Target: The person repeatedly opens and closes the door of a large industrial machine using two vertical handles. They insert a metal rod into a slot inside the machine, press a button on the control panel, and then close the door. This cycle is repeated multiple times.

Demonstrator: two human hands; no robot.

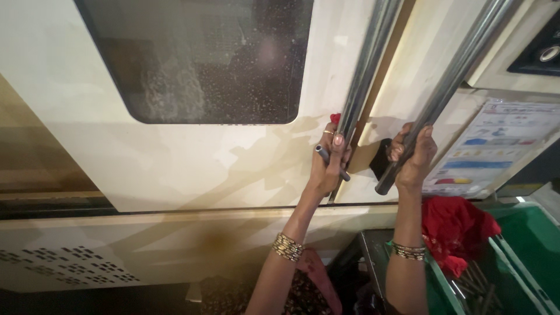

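Observation:
My left hand (pixel 328 158) grips the lower end of a long steel door handle (pixel 364 70) on a cream machine door, and also pinches a short dark metal rod (pixel 330 160) between its fingers. My right hand (pixel 413 153) is wrapped around the lower end of a second steel handle (pixel 455 76) on the neighbouring door. Both wrists wear metal bangles. The two doors meet with a narrow dark gap between the handles.
A large dark window (pixel 204 58) splashed with droplets fills the left door. A printed chart (pixel 493 149) hangs on the right panel. Below right stand green crates (pixel 525 245) with several metal rods and a red cloth (pixel 455 224). A perforated panel (pixel 64 265) sits at lower left.

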